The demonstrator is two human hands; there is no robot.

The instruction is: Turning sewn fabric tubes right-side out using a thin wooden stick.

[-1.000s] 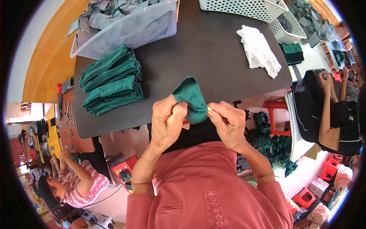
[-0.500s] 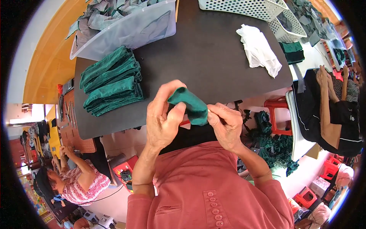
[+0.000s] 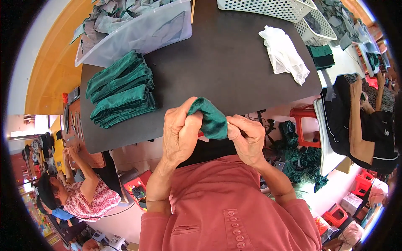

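Observation:
Between my two hands, just off the table's near edge, is a small piece of dark green velvet fabric point(image 3: 212, 122). My left hand point(image 3: 180, 130) is closed on its left end, fingers curled and thumb bent against it. With thumb and forefinger, my right hand point(image 3: 247, 138) pinches its right edge. The cloth curves upward between them, and its underside is hidden. On the table to the left lie two neat stacks of folded green velvet pieces, a far stack point(image 3: 121, 77) and a near stack point(image 3: 123, 106).
A dark table point(image 3: 209, 58) spans the front. On it are a clear plastic bin point(image 3: 138, 37) of grey-green scraps, a white cloth point(image 3: 282, 54) and a perforated white basket point(image 3: 268, 9). A red stool point(image 3: 305, 119) stands at right. Co-workers sit on both sides.
The fabric's left end has turned, and my left thumb and fingers have curled in more tightly around it. My right hand keeps its pinch, nearly in place.

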